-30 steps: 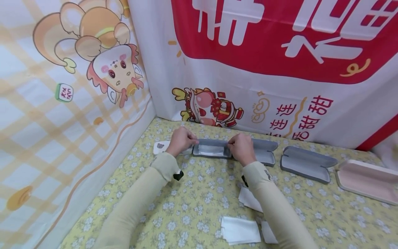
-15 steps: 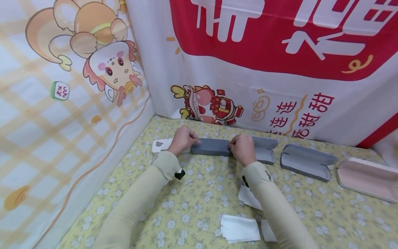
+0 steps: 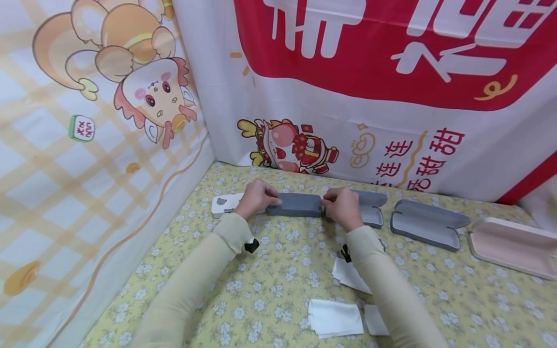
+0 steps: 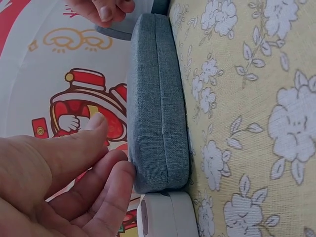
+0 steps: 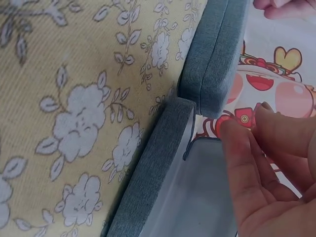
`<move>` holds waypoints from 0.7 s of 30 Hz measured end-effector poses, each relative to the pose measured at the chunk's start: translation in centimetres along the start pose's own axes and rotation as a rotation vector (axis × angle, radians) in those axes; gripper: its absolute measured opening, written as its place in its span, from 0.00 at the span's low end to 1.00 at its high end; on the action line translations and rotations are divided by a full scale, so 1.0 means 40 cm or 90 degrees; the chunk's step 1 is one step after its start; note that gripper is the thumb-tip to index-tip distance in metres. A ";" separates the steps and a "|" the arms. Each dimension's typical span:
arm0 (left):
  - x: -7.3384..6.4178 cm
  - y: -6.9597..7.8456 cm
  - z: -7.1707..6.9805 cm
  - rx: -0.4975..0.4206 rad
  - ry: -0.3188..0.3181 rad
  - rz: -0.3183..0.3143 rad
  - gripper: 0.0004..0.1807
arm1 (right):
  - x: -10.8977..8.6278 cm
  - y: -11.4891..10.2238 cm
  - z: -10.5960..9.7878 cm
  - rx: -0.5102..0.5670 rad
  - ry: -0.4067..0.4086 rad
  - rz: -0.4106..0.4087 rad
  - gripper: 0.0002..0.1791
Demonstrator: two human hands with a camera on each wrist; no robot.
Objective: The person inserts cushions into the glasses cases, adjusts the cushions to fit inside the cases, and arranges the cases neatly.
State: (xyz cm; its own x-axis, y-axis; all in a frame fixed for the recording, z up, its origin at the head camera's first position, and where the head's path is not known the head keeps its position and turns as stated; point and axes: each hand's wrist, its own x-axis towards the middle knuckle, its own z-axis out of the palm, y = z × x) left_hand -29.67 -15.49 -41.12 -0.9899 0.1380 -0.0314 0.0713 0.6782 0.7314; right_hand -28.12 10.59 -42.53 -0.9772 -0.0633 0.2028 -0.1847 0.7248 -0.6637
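Observation:
A closed blue-grey glasses case (image 3: 295, 205) lies at the back of the table between my hands. My left hand (image 3: 256, 198) is at its left end; in the left wrist view the fingertips touch or nearly touch the case's edge, without gripping it. Near the right end is my right hand (image 3: 343, 207), its fingers loosely bent and holding nothing. Below that hand, in the right wrist view, stands an open grey glasses case (image 5: 153, 173). A white case (image 4: 165, 215) with a bear print adjoins the closed case's left end.
Farther right stand an open grey glasses case (image 3: 426, 227) and an open pink case (image 3: 515, 249). Folded white cloths (image 3: 335, 318) lie on the flowered tablecloth (image 3: 252, 280) by my right forearm. Printed curtains (image 3: 370, 96) rise behind the cases.
The blue-grey glasses case was open with a white cloth inside; its lid has come down and the case is closed. Since then my right hand has moved slightly off its right end.

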 end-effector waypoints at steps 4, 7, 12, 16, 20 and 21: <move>-0.001 -0.003 0.002 -0.006 -0.004 -0.008 0.13 | -0.008 0.004 -0.012 0.032 -0.039 0.038 0.09; -0.001 -0.001 0.004 -0.005 -0.005 -0.007 0.13 | -0.017 0.006 -0.026 0.049 -0.071 0.056 0.13; -0.003 0.009 0.011 0.016 -0.020 -0.005 0.11 | -0.025 0.012 -0.047 0.087 -0.117 0.081 0.17; -0.005 0.016 0.020 0.008 -0.044 0.016 0.11 | -0.031 0.017 -0.057 0.119 -0.145 0.123 0.17; -0.012 0.027 0.031 -0.017 -0.066 0.026 0.14 | -0.037 0.022 -0.067 0.159 -0.164 0.150 0.17; -0.014 0.030 0.033 -0.024 -0.070 0.024 0.13 | -0.039 0.022 -0.070 0.168 -0.169 0.156 0.17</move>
State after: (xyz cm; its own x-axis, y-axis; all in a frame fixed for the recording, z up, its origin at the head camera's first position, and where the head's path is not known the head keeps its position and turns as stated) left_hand -28.88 -13.78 -41.13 -0.9670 0.2429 -0.0764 0.1016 0.6433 0.7588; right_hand -26.47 13.25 -41.43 -0.9823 -0.1099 -0.1519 0.0689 0.5421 -0.8375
